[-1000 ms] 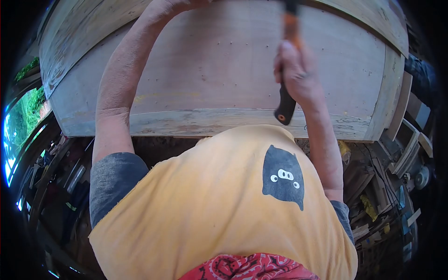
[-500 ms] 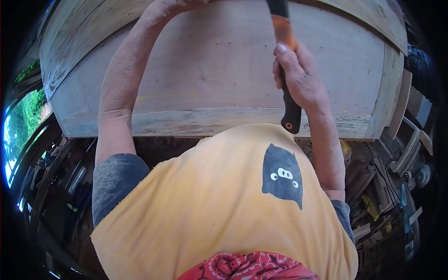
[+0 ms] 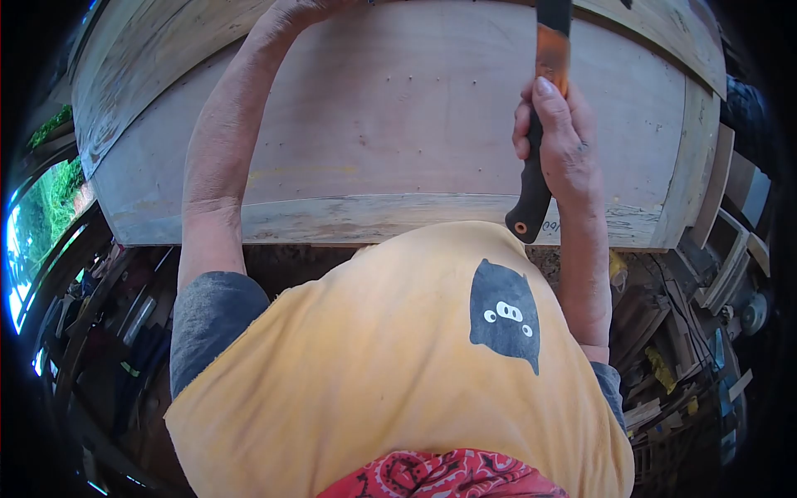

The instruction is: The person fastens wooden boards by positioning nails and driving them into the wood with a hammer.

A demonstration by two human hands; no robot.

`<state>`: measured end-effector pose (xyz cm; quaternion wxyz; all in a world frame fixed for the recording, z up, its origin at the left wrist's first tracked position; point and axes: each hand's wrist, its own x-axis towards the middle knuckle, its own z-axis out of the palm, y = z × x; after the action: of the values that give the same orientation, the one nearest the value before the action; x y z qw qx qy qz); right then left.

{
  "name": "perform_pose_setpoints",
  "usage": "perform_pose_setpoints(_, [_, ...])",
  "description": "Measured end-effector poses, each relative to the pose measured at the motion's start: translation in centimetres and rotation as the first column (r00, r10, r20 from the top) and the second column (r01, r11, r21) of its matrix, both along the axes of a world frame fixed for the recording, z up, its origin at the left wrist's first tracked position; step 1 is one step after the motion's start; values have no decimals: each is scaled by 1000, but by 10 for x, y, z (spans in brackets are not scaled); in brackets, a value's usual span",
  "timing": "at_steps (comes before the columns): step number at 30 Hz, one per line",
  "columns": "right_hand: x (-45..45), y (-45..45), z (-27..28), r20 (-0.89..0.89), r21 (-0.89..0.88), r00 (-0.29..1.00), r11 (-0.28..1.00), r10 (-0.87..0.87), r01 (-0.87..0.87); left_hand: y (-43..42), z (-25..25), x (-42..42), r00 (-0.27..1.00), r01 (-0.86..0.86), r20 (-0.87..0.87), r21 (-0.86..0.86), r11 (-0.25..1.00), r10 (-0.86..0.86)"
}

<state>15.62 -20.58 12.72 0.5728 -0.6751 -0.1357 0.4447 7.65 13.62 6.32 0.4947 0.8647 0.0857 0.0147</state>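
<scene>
My right hand is wrapped around the black and orange handle of a hammer. The handle stands almost upright in view, its butt end low near my shirt; most of the head lies beyond the top edge. Under both arms spreads a large pale wooden panel with small nail heads dotted in rows. My left hand reaches to the far side of the panel, cut off by the top edge, so its fingers are hidden. A small dark thing shows beside it, too little to name.
A light wooden strip edges the panel's near side, and a curved board rises at the left. Scrap wood and a yellow item lie low on the right. More clutter stands at the left.
My right hand has moved to the right with the hammer, whose handle now stands straighter. My left arm has shifted slightly right.
</scene>
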Motion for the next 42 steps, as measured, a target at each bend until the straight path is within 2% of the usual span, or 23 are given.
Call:
perform_pose_setpoints(3, [0,-4,1,-4,-1,1000,1000,-31,31,-5,-2,2,995,54,79,114,992,-63])
perform_pose_setpoints(6, [-5,-4,0,-36,-19,999,1000,2,-2,-2,1,3,986,121,76,307,944,-152])
perform_pose_setpoints(10, [-14,0,-2,5,-38,997,997,72,-71,-6,5,3,980,119,116,302,946,-161])
perform_pose_setpoints(16, [-17,13,7,83,42,995,997,63,-66,-8,6,1,976,110,143,319,941,-162])
perform_pose_setpoints(19, [-22,22,-7,136,40,987,995,85,-92,-8,5,1,969,121,164,345,931,-186])
perform_pose_setpoints(20, [-21,24,-19,204,27,968,988,147,-155,-6,1,0,964,128,176,350,928,-199])
perform_pose_setpoints(23, [-17,30,-15,124,-91,970,976,210,-200,-8,0,1,948,124,229,377,918,-222])
perform_pose_setpoints(27, [-10,25,7,141,72,990,997,7,-17,-9,2,-1,940,135,246,368,920,-236])
perform_pose_setpoints(28, [-11,24,8,100,127,991,989,-92,79,-9,1,-3,940,130,248,371,919,-233])
perform_pose_setpoints(31, [-15,28,-12,200,113,980,994,-11,-12,-5,-3,-3,943,128,241,375,918,-231])
perform_pose_setpoints(32, [-18,25,-34,391,2,914,993,105,-115,-4,-5,-3,946,139,227,367,920,-233])
perform_pose_setpoints(35, [-12,22,-10,255,-104,938,971,236,-216,-3,-2,0,945,136,229,374,918,-233])
perform_pose_setpoints(36, [-11,20,-8,253,-29,951,984,176,-174,-6,-2,-2,945,133,233,372,919,-231])
perform_pose_setpoints(40, [-8,20,11,216,69,975,997,-60,46,-8,0,-6,947,104,243,385,917,-209])
perform_pose_setpoints(42, [-10,22,-13,382,38,922,996,65,-85,-8,1,-5,948,93,250,375,923,-197])
